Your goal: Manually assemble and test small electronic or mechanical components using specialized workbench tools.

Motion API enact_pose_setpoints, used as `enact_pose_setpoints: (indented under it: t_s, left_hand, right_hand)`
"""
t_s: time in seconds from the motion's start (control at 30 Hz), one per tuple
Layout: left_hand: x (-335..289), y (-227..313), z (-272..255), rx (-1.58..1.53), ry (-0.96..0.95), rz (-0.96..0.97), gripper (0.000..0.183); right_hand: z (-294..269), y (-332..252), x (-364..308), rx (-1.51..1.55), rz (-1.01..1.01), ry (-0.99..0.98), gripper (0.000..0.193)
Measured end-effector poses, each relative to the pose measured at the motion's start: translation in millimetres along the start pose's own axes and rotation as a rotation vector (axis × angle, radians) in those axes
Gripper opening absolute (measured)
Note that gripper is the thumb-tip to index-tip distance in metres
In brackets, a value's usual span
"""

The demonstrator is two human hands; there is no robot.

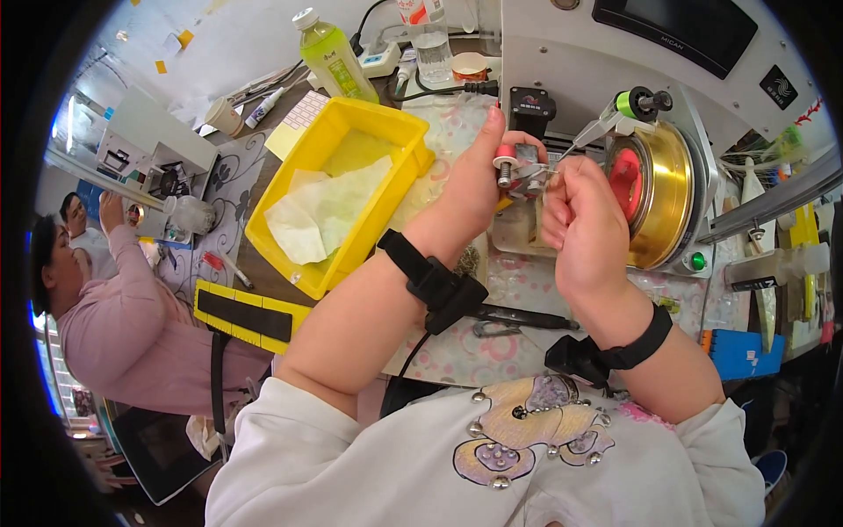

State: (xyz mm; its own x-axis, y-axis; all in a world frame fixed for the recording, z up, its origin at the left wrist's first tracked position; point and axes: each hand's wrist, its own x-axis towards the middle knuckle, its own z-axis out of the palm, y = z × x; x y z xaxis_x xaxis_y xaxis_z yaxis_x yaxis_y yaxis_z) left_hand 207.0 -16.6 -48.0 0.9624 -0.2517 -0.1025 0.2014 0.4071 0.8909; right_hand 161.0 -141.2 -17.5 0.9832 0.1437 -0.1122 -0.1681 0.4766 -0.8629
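Observation:
My left hand (474, 180) reaches to the small metal mechanism (529, 171) on the front of a white machine. Its thumb points up, apart from the fingers, which are partly hidden behind the metal parts. A red-capped spring post (505, 165) stands right by this hand. Just right of the mechanism, my right hand (584, 215) is closed in a pinch, its fingertips close to the metal parts. What it pinches is too small to make out. Beside that hand sits a large gold-coloured spool (663, 198) with a red centre.
A yellow tray (263, 237) holding white sheets lies to the left. Behind it stand a green drink bottle (338, 66) and a clear bottle (433, 57). Black-handled tweezers (527, 316) lie below my hands. Another person in a pink top (132, 325) sits at far left.

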Motion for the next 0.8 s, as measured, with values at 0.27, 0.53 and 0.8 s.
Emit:
enact_pose_setpoints:
  t_s: [0.27,0.53,0.8]
  left_hand:
    - [0.8,-4.2,6.9,-0.085,0.066,0.048,0.063]
    - [4.6,-8.4,8.1,-0.066,0.07,0.087,0.06]
    - [-7.0,1.1,-2.6,0.264,0.216,0.132,0.056]
  right_hand:
    - [1.7,0.5,-8.8,0.007,-0.007,-0.023,0.012]
    - [-4.3,-21.6,-57.6,-0.144,0.009,-0.278,0.018]
    - [-51.7,-89.3,-105.5,-0.257,-0.111,-0.376,0.016]
